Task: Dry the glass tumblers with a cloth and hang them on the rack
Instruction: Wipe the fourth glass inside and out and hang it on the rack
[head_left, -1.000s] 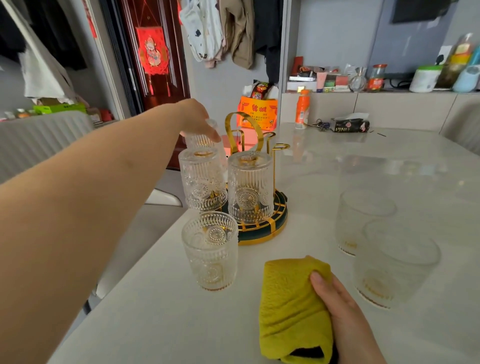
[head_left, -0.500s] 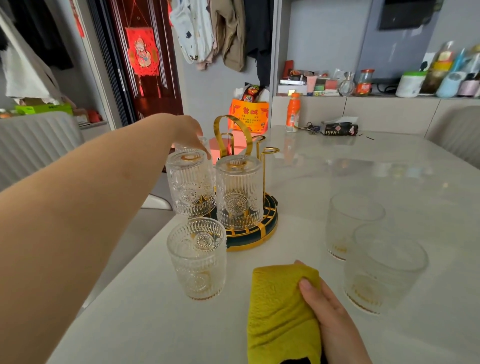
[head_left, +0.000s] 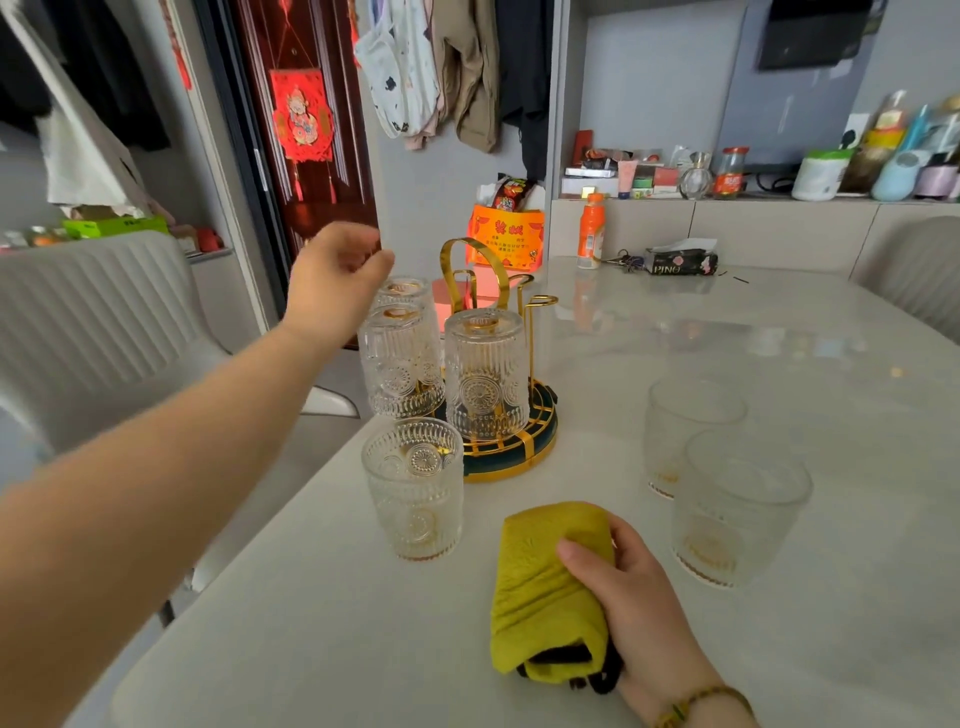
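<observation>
Left hand (head_left: 337, 275): fingers loosely curled, holding nothing, poised above rear inverted tumbler (head_left: 402, 288). Right hand (head_left: 639, 592): fingers wrapped round yellow cloth (head_left: 545, 587), resting on table (head_left: 779, 338). Rack (head_left: 511, 462): three tumblers inverted on pegs. Upright tumbler (head_left: 413, 488) just in front of rack. Two more tumblers (head_left: 691, 431) at right.

Both arms are bare from hand to frame edge. Left hand (head_left: 337, 280): blurred, nothing worn on the hand or forearm. Right hand (head_left: 634, 597): thumbnail short and plain. The right wrist carries one thin bracelet (head_left: 701, 699) of small gold-brown beads, with green and red beads at its lower end
</observation>
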